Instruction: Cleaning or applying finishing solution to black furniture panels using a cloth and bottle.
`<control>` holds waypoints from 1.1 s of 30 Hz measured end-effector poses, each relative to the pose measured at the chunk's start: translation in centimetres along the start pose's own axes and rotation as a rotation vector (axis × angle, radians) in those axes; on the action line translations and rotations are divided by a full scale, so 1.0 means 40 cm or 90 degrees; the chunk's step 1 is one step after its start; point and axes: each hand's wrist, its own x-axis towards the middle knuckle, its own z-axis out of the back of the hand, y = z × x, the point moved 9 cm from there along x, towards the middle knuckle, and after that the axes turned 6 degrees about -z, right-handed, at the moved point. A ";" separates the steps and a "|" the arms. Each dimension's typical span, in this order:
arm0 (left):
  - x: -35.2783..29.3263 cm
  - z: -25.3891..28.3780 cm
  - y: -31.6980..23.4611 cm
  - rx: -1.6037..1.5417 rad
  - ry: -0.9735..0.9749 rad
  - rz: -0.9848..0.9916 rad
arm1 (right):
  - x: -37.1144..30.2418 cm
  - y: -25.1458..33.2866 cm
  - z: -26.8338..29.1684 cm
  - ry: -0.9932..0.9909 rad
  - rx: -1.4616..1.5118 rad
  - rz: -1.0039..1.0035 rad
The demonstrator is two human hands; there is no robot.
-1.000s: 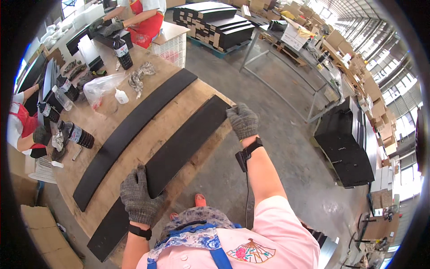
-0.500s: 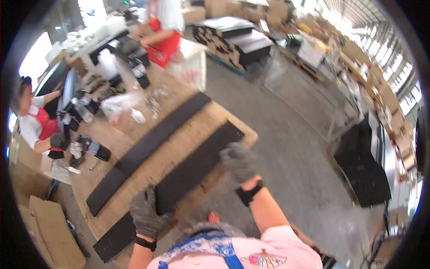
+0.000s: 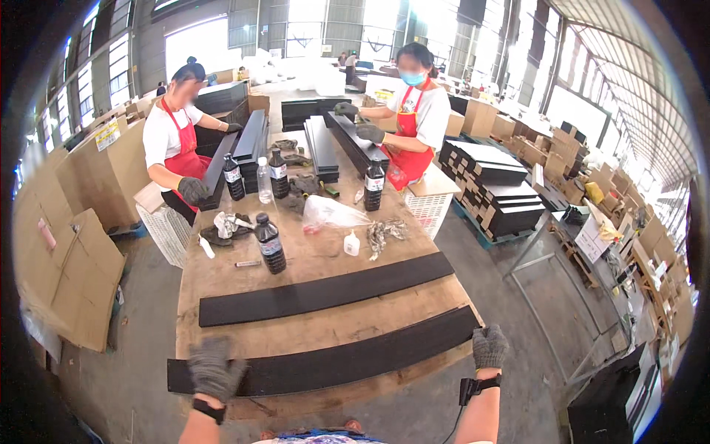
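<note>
Two long black boards lie across the wooden table in front of me, roughly side by side with bare wood between them. My left hand (image 3: 214, 368), in a grey knit glove, is over the left part of the near black board (image 3: 355, 354). Its thumb stands apart from the fingers, which are slightly blurred. At that board's right end is my right hand (image 3: 489, 346), also gloved, its fingers curled against the end. The far black board (image 3: 325, 291) lies untouched beyond them.
Dark bottles (image 3: 270, 244), a clear plastic bag (image 3: 330, 213), a small white bottle (image 3: 351, 243) and rags stand or lie farther up the table (image 3: 222, 280). Two co-workers in red aprons handle dark boards at its far end. A metal frame (image 3: 551, 296) stands on the right.
My view has swung up and levelled, showing more of the co-workers and hall. My right hand has gone from above the near board to its right end; my left stays over its left part.
</note>
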 end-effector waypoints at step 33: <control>-0.127 -0.139 0.543 -0.765 0.017 0.108 | -0.534 0.473 -0.023 0.157 0.318 0.037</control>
